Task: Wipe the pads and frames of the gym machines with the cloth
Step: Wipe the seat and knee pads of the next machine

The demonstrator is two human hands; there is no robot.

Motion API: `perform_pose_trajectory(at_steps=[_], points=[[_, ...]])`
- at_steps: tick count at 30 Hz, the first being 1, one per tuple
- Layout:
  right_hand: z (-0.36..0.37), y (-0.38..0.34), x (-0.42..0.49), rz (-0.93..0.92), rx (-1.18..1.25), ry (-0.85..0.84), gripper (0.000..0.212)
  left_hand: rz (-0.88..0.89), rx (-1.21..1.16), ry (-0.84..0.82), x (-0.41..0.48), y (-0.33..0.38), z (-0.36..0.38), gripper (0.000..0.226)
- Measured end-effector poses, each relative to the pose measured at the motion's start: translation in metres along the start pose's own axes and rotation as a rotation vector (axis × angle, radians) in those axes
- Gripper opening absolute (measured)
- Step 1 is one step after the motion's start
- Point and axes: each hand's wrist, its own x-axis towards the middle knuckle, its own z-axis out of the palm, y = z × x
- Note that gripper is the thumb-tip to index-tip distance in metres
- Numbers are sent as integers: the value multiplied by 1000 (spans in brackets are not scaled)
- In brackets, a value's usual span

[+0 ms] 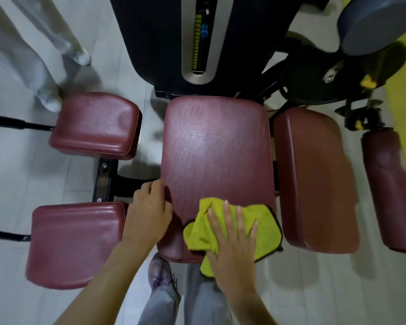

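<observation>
A pale tiled floor [21, 172] carries a gym machine with dark red pads. On the seat [216, 148], at its near right corner, lies the yellow-green cloth [260, 221]. The right hand [232, 238] presses flat on it, fingers straight and spread. The left hand [148, 214] grips the seat's left edge near the near corner, fingers curled over it.

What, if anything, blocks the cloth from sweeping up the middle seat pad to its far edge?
Nothing visible. The right hand presses the cloth flat at the near end, and the seat pad ahead lies bare. The left hand holds the pad's left edge, beside the path.
</observation>
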Motion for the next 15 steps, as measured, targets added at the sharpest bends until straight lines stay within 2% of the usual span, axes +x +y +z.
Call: perform_pose_trajectory(at_steps=[3, 7, 11, 15], points=[[5, -2, 4, 31, -9, -37, 123, -8, -29, 7, 20, 9, -3, 51], [-13, 4, 80, 4, 46, 21, 117, -44, -67, 12, 45, 21, 4, 54], [-32, 17, 203, -5, 94, 147, 99, -112, -72, 80, 68, 34, 8, 53], [-51, 35, 325, -55, 98, 158, 78, -162, -80, 118, 84, 45, 10, 52]])
